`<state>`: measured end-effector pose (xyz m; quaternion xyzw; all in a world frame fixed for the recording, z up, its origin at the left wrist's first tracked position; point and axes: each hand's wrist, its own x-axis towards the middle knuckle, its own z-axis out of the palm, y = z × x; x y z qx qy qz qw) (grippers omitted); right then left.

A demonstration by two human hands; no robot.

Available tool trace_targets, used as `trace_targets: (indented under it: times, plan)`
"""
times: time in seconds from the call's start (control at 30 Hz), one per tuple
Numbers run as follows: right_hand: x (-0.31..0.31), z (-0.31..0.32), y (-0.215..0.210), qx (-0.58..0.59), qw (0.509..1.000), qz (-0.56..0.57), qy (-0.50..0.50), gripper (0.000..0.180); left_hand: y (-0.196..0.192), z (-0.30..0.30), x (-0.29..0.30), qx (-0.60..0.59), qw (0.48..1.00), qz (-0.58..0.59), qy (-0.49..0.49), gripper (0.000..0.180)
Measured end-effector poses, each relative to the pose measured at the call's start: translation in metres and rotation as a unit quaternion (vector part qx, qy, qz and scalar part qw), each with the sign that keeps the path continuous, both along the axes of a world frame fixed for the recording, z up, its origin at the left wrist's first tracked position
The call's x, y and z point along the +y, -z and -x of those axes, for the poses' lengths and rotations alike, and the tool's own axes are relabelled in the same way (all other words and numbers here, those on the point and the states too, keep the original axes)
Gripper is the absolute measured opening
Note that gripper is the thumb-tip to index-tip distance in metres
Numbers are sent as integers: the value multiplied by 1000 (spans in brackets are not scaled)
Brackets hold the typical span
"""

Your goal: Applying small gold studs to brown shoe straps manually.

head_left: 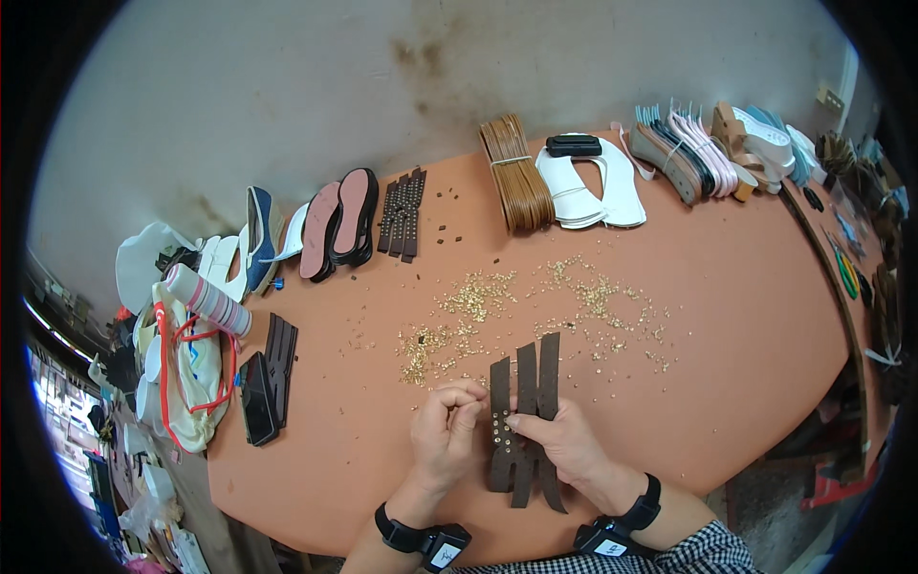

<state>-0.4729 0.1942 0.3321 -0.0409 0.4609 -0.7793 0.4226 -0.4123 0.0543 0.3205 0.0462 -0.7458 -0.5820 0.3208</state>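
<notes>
My right hand grips a dark brown slit shoe upper, its thumb pressed across the front. Several long strips of the upper stand up and fan apart above the hand. Small metal studs line its left strip. Beside that strip, my left hand is closed, thumb and fingertips together close to the strip's edge; whatever they pinch is too small or hidden to name. Loose gold studs lie scattered in patches on the tabletop beyond both hands.
On the orange-brown table, a phone lies by more dark uppers at left. Pink-topped soles, a studded upper, a tied brown strip bundle, white cut pieces and wedge heels line the back.
</notes>
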Motion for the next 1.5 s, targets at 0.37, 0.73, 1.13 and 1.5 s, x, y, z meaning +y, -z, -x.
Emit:
trace_targets:
  times: [0.37,0.73,1.13,1.5]
  plan:
    - [0,4,8,8,1000,-9,20,14,-14,-6,-2,-122,992,-15,26,9]
    - [-1,4,7,-11,1000,-16,14,12,-18,-7,-1,-111,993,-47,13,10]
    - [-1,1,7,16,1000,0,9,12,-10,-2,5,-83,995,29,44,12]
    - [-1,-2,4,59,998,-3,7,12,-4,-1,2,-84,989,-94,80,10]
